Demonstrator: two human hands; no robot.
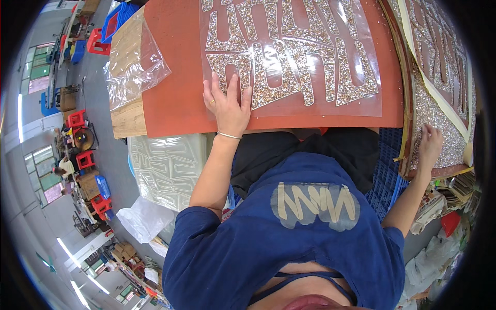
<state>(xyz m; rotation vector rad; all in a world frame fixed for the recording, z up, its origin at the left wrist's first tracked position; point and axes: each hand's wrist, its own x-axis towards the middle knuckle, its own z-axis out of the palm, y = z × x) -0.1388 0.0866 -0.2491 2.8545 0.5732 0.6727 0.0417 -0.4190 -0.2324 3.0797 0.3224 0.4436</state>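
Observation:
A clear plastic sheet lies on the red-brown work surface, carrying glittery, stone-covered cut-out shapes with bare elongated gaps between them. My left hand rests palm down on the sheet's near left part, fingers spread, holding nothing. Off to the right stands a wooden-edged tray with a thick layer of small sparkling stones. My right hand reaches into the near end of that layer. Its fingers are bent and drawn together at the stones; what they hold, if anything, is too small to make out.
A crumpled clear plastic bag lies at the surface's left edge. Below it sits a stack of transparent patterned sheets, beside a white bag. A pale strip crosses the tray. Blue plastic crates stand beneath; red stools line the floor.

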